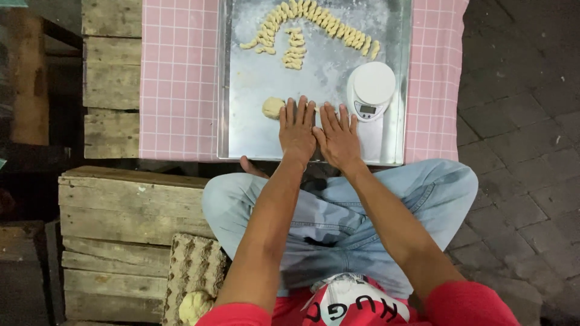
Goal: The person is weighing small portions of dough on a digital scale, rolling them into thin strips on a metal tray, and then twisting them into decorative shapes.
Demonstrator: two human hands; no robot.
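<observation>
Both hands lie flat, palms down, side by side on a floured metal tray (241, 121). The left hand (297, 130) and the right hand (338, 137) touch along their inner edges, fingers stretched straight and slightly spread, pointing to the far side. They grip nothing; a thin piece of dough (316, 110) shows only as a sliver between and just beyond the fingertips, pressed under them.

Just left of the left hand's fingertips sits a small lump of dough (272, 107), apart from the hand. Just right of the right hand stands a small white kitchen scale (371, 90) with a round platform, on the tray's right side.

At the far end of the tray, many twisted dough pieces (314, 21) lie in a curved row, with a short column of them below it. The tray rests on a pink checked cloth (178, 78). Near the person's left knee, a cardboard egg tray (193, 265) carries another ball of dough (194, 306) on wooden planks (121, 205).
</observation>
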